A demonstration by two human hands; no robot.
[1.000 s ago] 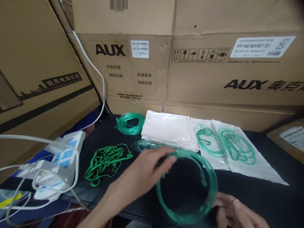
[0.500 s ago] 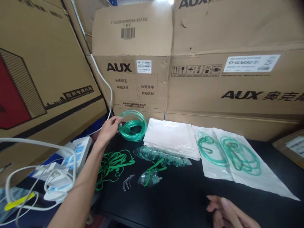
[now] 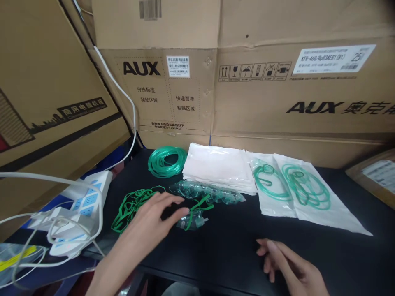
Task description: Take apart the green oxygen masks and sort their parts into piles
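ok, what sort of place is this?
Probably a makeshift work corner, perhaps in a storeroom: large cardboard boxes line the back of a black table, on which lie a coil of green tubing and a clear mask.

Black table (image 3: 222,250), smooth top. Bearings from the stack of white packets (image 3: 219,164) at its far edge. Coil of green tubing (image 3: 168,171) at 9 o'clock. Inner filled packet (image 3: 270,189) and outer filled packet (image 3: 311,193) side by side, 3 to 4. Row of clear masks (image 3: 208,192) just off, 6 to 7. Single mask (image 3: 194,222) at 7. Tangle of green straps (image 3: 129,207) at 8, partly hidden.
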